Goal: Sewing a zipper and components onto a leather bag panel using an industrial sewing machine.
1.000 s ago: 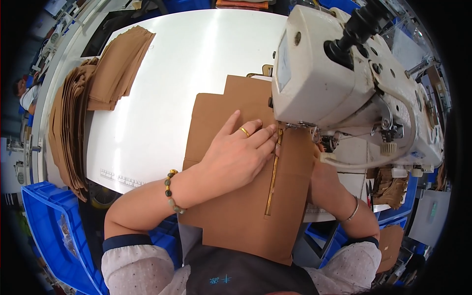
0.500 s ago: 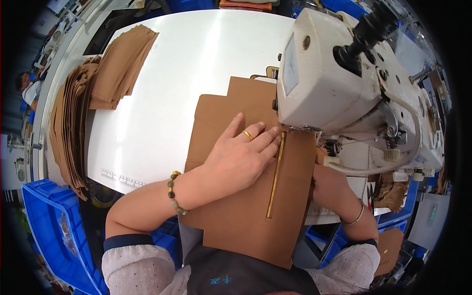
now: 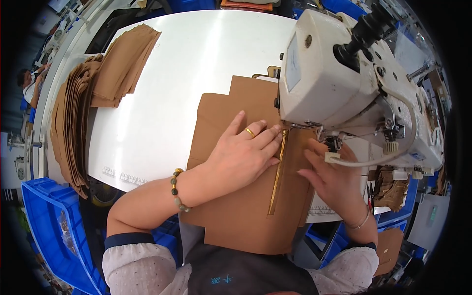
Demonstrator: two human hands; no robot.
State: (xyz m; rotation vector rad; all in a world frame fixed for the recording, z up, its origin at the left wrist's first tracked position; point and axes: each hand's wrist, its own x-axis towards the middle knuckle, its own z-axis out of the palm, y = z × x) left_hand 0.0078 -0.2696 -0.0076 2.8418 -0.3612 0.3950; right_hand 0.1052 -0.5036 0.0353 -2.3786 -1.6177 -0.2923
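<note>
A brown panel (image 3: 236,206) with notched corners lies partly under the head of a white sewing machine (image 3: 314,73). A gold-toothed zipper (image 3: 278,182) runs lengthwise in the panel, its far end close to the machine's needle area. My left hand (image 3: 246,152) rests flat on the panel just left of the zipper, fingers stretched out and thumb apart. At the panel's right edge, my right hand (image 3: 332,174) has its fingers spread, the thumb and fingertips over the brown material. Whether those fingertips touch the panel I cannot tell.
Stacks of brown pieces (image 3: 73,128) stand at the left, with more pieces (image 3: 125,66) fanned on the white table (image 3: 196,49). A blue bin (image 3: 56,221) is at the lower left. Brown scraps (image 3: 391,189) lie at the right. A person (image 3: 32,88) sits at far left.
My right hand has come out from beside and under the panel's right edge, moved up and spread its fingers. The panel has shifted slightly away from me; my left hand stays flat on it.
</note>
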